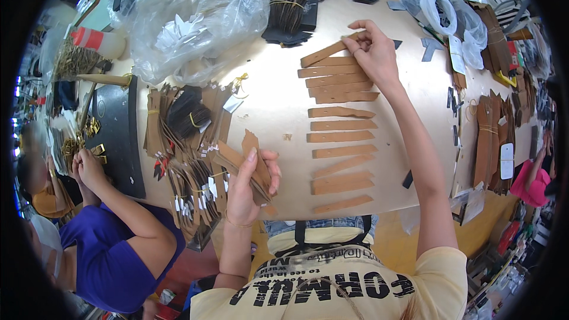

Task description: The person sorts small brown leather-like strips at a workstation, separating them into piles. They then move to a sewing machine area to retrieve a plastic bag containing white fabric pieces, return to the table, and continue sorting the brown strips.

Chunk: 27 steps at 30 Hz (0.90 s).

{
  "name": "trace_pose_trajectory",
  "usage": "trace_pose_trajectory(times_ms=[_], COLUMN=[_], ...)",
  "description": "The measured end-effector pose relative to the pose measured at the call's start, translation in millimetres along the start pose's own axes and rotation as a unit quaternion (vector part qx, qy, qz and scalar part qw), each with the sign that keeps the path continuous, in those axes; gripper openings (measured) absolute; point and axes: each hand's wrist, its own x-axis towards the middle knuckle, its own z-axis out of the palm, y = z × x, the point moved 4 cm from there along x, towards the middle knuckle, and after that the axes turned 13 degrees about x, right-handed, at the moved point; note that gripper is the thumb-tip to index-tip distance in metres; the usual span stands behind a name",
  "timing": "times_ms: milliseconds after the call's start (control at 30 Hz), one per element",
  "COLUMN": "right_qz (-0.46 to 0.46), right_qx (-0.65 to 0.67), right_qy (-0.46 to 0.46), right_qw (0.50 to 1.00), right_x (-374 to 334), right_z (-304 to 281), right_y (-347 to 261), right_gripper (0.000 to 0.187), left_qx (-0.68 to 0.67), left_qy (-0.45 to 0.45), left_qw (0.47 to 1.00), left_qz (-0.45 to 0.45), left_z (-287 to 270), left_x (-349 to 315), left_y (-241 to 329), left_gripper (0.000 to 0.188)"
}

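My right hand [377, 59] pinches the right end of a tan leather strip [325, 53] at the top of a column of strips. The strip slants up to the right, over the strip beneath it. Below, several more tan strips [342, 137] lie crosswise on the pale tabletop [272, 106], some overlapping and others spaced apart, most with a pointed right end. Near the table's front edge, my left hand [240, 198] closes around a fanned stack of brown leather strips [252, 148]. Part of that stack is hidden by the palm and fingers.
Bundled brown strips with white tags [198, 192] and a black bundle [188, 112] lie left of my left hand. A clear plastic bag [195, 24] and dark banded strips [287, 12] sit farther back. A co-worker in purple [118, 255] handles brass-coloured pieces at left. More brown bundles [487, 136] lie right.
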Motion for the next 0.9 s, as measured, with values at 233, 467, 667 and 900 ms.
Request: trace_pose_trajectory(times_ms=[233, 467, 667, 900], right_qz=[0.076, -0.153, 0.062, -0.01], right_qx=[-0.048, -0.217, 0.173, 0.157], right_qy=[0.023, 0.107, -0.126, -0.219], right_qw=[0.996, 0.958, 0.975, 0.963], right_x=[-6.2, -11.9, -71.9, -138.7], right_z=[-4.5, -5.6, 4.6, 7.4], right_y=[26.4, 4.6, -36.2, -72.3], right_gripper=[0.02, 0.017, 0.021, 0.017], left_qx=[0.016, -0.027, 0.015, 0.126], left_qy=[0.012, -0.137, -0.138, -0.177], left_qw=[0.999, 0.99, 0.989, 0.975], left_qz=[-0.032, 0.017, -0.051, -0.046], left_z=[1.2, 26.5, 44.4, 54.3], left_x=[7.6, 14.8, 7.3, -4.7], left_y=[-4.3, 13.6, 7.2, -8.1], left_gripper=[0.038, 0.059, 0.06, 0.041])
